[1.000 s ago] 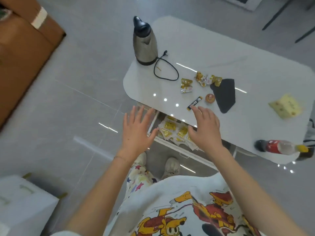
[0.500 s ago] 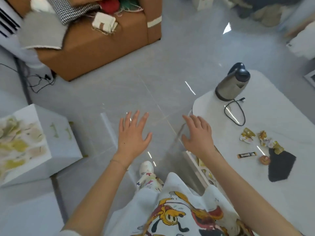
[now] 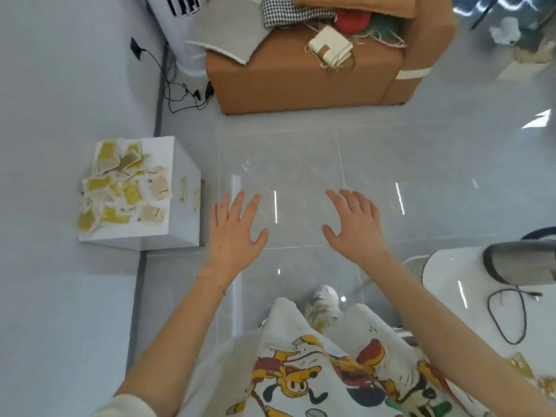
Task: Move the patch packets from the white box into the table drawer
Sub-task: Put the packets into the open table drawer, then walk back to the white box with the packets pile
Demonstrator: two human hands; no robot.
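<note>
A white box (image 3: 183, 218) with gold handles stands on the floor at the left, against the wall. Several yellow and beige patch packets (image 3: 123, 188) lie heaped on its top. My left hand (image 3: 236, 228) hovers over the floor just right of the box, fingers spread and empty. My right hand (image 3: 353, 221) is held out beside it, also spread and empty. The white table (image 3: 451, 284) shows only at the right edge; its drawer is out of view.
A steel kettle (image 3: 523, 261) and its black cord (image 3: 508, 317) sit on the table. A brown sofa (image 3: 301, 76) piled with fabrics stands ahead. Cables (image 3: 180, 94) trail by the wall. Grey tiled floor lies between box, sofa and table.
The view has swung left, away from the table and its open drawer, toward the white box. Both hands stayed spread and empty and now hover over the floor beside the box.
</note>
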